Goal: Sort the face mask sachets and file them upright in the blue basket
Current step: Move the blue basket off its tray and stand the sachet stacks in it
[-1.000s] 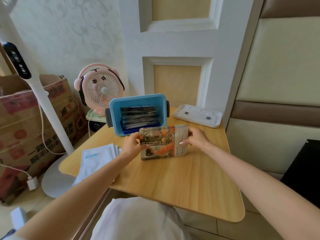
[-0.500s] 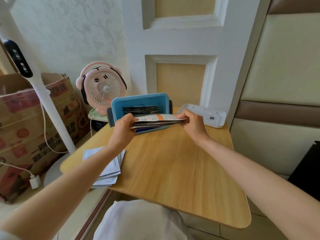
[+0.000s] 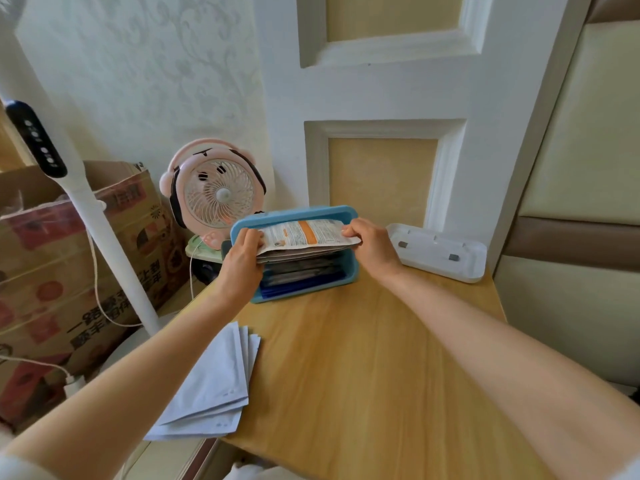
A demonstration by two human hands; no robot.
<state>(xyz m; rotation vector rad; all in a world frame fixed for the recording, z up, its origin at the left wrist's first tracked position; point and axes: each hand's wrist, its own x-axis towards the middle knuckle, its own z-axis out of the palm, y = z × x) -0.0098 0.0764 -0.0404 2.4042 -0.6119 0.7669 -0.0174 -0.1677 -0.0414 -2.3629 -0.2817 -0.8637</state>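
— Off the bench's left edge, what stands there?

— A printed cardboard box, a white fan pole slanting up in front of it, and a small pink fan just beyond the far left corner.

— And on the bench itself?

— At the near left corner a fanned pile of white sachets lies flat, partly past the left edge. Along the far edge, left of the middle, sits the blue basket.

— Where are the hands?

— Both are at the basket. The left hand has its fingers curled round the left end of a stack of sachets, thumb on top. The right hand pinches the stack's right end.

— How does the stack lie?

— It is tilted over the basket's open top, with a white printed face bearing an orange band turned upward. Below it, dark sachets stand filed on edge inside the basket. Whether the held stack touches them I cannot tell.

— Anything further right?

— A white tray rests at the far right corner, just beside the right hand, apart from the basket.
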